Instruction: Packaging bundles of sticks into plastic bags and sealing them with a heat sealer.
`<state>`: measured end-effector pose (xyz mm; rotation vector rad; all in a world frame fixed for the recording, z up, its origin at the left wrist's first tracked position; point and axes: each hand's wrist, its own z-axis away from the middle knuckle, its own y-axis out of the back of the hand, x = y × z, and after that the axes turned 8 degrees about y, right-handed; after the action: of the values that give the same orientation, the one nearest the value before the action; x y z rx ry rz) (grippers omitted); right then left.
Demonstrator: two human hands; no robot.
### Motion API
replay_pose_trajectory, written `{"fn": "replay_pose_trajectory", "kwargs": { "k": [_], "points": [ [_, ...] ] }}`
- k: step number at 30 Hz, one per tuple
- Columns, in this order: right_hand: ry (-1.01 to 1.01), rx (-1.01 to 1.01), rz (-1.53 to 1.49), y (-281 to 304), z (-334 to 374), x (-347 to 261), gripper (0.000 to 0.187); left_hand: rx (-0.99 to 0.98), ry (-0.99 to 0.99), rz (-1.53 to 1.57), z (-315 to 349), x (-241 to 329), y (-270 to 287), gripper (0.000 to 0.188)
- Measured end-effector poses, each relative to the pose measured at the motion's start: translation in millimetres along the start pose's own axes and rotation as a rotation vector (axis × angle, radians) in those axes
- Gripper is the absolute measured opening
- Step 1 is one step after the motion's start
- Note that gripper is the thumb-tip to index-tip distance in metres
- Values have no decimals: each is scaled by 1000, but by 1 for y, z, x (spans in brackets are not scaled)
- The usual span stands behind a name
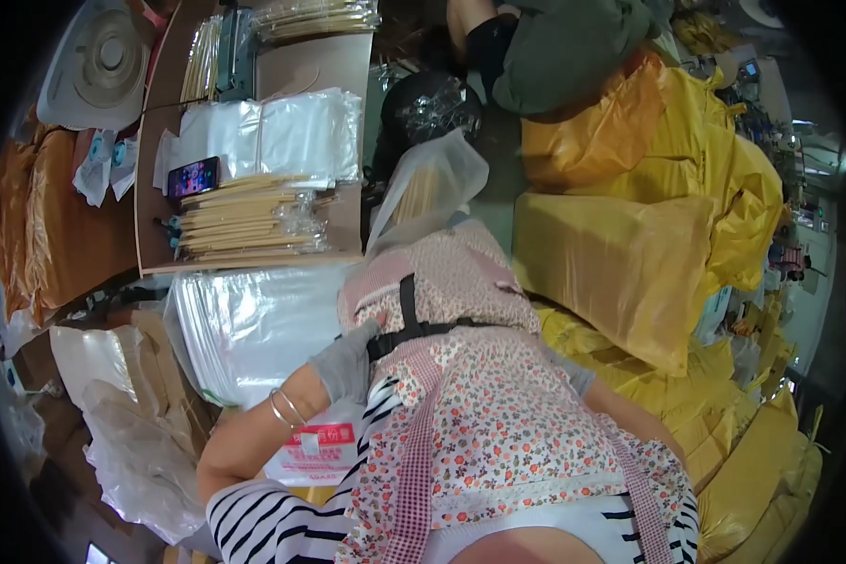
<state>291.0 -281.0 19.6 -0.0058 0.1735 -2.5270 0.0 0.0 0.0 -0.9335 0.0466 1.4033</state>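
Observation:
My left hand [346,362], in a grey glove, rests at my left hip by the black waist strap [410,329]. A bit of finger shows at the strap, but most of the fingers are hidden. On the other side, my right hand [571,372], also in grey, is largely covered by the floral apron [498,395], and its fingers are out of sight. In front of my lap stands a clear plastic bag [461,164] with a bundle of thin wooden sticks [415,195] in it.
At the left, a cardboard-coloured table [343,221] holds packs of sticks [249,226], clear bags [305,136] and a phone [194,177]. Plastic sheets [254,329] lie below it. Large yellow sacks [611,263] crowd the right. Another person [564,47] sits ahead.

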Motion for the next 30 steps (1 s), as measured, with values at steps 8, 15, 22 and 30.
{"fn": "replay_pose_trajectory", "kwargs": {
  "k": [8, 15, 22, 30],
  "points": [
    [-196, -62, 116, 27, -19, -60, 47, -230, -4, 121, -7, -9, 11, 39],
    [122, -259, 1216, -29, -16, -203, 48, 375, -642, -398, 19, 25, 62, 25],
    [1241, -127, 1644, -195, -157, -422, 45, 1037, -1506, -852, 16, 276, -72, 52],
    [1688, -171, 2081, -488, -240, -545, 87, 1567, -1083, -944, -102, 469, -104, 111]
  ]
}}
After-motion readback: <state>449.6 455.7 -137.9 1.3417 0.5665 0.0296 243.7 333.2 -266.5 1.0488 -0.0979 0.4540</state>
